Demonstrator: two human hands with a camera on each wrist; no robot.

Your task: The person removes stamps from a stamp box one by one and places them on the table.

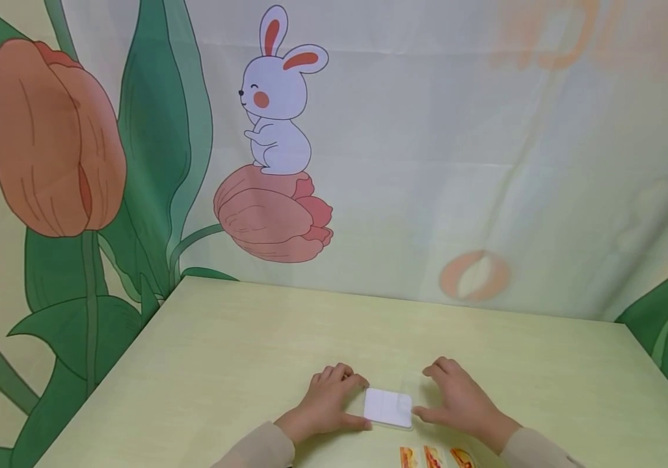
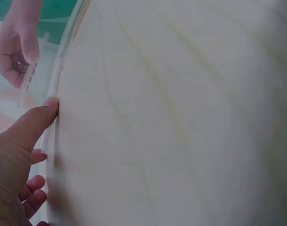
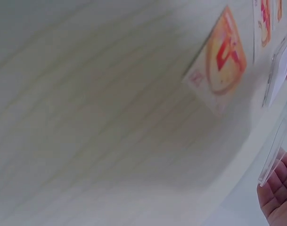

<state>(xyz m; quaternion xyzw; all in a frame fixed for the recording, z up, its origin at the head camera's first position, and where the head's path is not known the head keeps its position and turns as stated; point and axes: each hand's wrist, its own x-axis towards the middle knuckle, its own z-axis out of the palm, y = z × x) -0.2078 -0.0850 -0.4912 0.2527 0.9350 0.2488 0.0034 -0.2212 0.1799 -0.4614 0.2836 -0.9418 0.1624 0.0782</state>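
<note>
A flat, clear plastic case (image 1: 388, 408) with a white face lies on the table in front of the person. The left hand (image 1: 330, 403) holds it at its left end, thumb at the near corner and fingers at the far corner. To its right, the right hand (image 1: 456, 403) pinches a clear plastic cover (image 3: 275, 150) between thumb and fingers, tilted up beside the case. In the left wrist view the left thumb (image 2: 37, 120) presses on the case's edge, and the cover (image 2: 28, 84) shows in the other hand. Whether cover and case touch cannot be told.
Several cards with orange and red pictures, such as this card (image 1: 434, 457), lie in a row at the near edge of the head view. The pale yellow-green table (image 1: 240, 338) reaches back to a printed curtain (image 1: 398, 162) with a rabbit and tulips.
</note>
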